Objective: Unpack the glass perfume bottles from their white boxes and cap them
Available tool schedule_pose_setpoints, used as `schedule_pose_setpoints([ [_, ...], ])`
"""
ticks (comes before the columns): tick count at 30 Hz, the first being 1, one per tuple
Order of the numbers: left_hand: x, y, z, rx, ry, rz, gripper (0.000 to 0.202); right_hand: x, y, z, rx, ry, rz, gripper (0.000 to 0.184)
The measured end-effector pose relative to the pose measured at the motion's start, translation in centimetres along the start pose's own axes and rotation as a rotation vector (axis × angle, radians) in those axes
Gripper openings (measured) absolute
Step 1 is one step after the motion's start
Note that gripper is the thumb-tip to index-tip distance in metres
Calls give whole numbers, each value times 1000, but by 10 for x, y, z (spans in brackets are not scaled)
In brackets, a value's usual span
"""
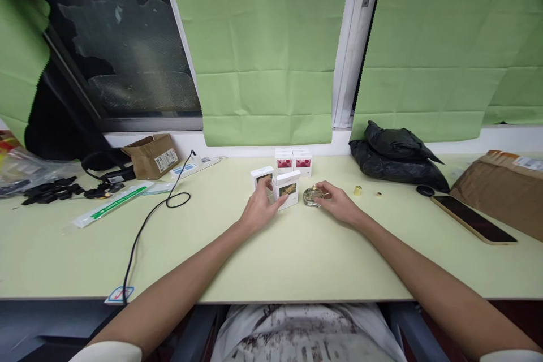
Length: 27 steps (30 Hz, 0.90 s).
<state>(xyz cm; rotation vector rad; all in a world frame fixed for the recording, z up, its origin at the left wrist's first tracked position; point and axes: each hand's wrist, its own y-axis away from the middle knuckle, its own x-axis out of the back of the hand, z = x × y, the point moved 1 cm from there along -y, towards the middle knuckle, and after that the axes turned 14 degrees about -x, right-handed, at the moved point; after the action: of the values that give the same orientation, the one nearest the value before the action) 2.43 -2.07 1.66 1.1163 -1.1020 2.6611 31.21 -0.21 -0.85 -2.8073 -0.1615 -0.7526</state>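
Observation:
My left hand [259,207] is closed around a small white box [291,199] with a dark picture on its front; the thumb lies on the box's face and the fingers go behind it. Another white box [259,172] of the same kind stands just behind that hand, partly covered by it. With its fingertips my right hand [340,204] grips a round, shiny, clear bottle-like thing [311,197] with a gold top, held low at the table. Its far side is hidden by the fingers.
Two white boxes with pink pictures [284,163] stand behind. A gold cap [358,190] and a tiny gold piece [379,194] lie right of my right hand, before a black bag [396,158]. Farther right are a phone [473,219] and carton [503,192]. A black cable [142,232] crosses the left.

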Motion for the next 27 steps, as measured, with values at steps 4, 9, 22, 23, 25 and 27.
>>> schedule_pose_setpoints([
  [4, 6, 2, 6, -64, 5, 138, 50, -3, 6, -12, 20, -46, -61, 30],
  [9, 4, 10, 15, -294, 56, 49, 27, -8, 9, -15, 1, -110, -127, 34],
  [22, -8, 12, 25, -291, 114, -346, 43, -14, 17, -32, -56, -316, -382, 44],
  [23, -9, 11, 25, -273, 127, -349, 42, -12, 16, -32, -47, -304, -371, 42],
  [25, -10, 11, 25, -228, 144, -358, 42, -6, 14, -32, -21, -242, -310, 43],
  [27, -11, 11, 25, -175, 151, -375, 43, 3, 11, -28, 3, -99, -167, 49],
])
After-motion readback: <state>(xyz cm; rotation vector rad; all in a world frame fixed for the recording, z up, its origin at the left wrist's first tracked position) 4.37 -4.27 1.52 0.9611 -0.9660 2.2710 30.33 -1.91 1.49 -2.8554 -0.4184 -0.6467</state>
